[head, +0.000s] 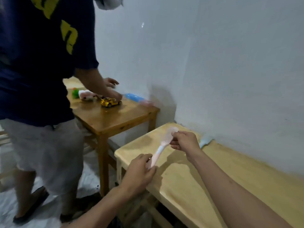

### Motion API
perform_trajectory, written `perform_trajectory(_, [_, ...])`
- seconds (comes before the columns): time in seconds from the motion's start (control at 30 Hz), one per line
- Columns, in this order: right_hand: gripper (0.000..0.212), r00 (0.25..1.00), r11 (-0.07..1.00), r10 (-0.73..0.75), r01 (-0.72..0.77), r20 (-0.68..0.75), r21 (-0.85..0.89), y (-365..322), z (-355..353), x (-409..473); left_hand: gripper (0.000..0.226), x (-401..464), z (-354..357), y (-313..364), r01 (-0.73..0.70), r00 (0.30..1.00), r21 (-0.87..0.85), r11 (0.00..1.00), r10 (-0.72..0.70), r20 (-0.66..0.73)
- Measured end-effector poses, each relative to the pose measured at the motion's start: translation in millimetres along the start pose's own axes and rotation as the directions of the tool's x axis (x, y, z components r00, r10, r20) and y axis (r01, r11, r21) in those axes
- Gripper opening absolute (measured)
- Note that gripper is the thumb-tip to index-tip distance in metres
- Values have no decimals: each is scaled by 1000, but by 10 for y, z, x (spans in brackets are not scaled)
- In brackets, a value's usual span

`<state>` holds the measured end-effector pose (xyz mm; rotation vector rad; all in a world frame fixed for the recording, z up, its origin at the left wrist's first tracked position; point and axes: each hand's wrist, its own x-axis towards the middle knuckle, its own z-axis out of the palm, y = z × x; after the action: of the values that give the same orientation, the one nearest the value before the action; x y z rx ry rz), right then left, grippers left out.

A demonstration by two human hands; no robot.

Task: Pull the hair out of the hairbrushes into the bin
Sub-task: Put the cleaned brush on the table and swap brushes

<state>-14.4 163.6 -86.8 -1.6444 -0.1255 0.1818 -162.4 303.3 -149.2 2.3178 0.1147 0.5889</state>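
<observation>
Slim pink hairbrush (162, 146) — left hand (139, 173) grips handle.

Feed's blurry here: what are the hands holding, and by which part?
A pink hairbrush: the left hand grips its handle end, while the right hand pinches at the bristle head.

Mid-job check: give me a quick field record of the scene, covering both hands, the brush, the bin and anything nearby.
left hand: grips the handle end of the pink hairbrush
right hand: fingers pinch at the brush head
brush position: held in the air over the light wooden table, head pointing away
bin: not in view
second brush: pale blue object by the wall, too blurred to confirm
bystander: another person handling toys, with a yellow toy car, on the darker table
</observation>
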Motion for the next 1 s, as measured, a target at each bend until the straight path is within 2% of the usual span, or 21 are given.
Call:
perform_trajectory(0.13, [19, 980, 996, 48, -62, -196, -64, 102, -646, 300, 26, 270, 543, 301, -81, 991, -9, 997, 82, 105])
perform_trajectory(0.2, [17, 958, 991, 74, -102, -276, -89, 172, -944, 442, 25, 404, 785, 444, -86, 985, -5, 996, 86, 147])
perform_trajectory(0.33, [19, 929, 985, 97, -141, -358, -98, 275, -1409, 726, 24, 651, 1220, 713, -96, 971, 43, 994, 84, 225])
perform_trajectory(0.4, [20, 914, 978, 97, -161, -393, -133, 324, -1593, 861, 23, 758, 1446, 813, -115, 953, -14, 993, 114, 281])
perform_trajectory(0.5, [21, 888, 958, 99, -208, -449, -199, 371, -1782, 1019, 21, 906, 1641, 956, -105, 954, 120, 987, 66, 292])
perform_trajectory(0.67, [24, 865, 906, 136, -306, -483, -292, 428, -1887, 1164, 24, 1054, 1898, 1020, -127, 948, 215, 968, 54, 313])
perform_trajectory(1.0, [25, 854, 888, 131, -327, -504, -324, 547, -1927, 1319, 15, 1092, 2002, 938, -152, 961, 159, 976, 108, 256])
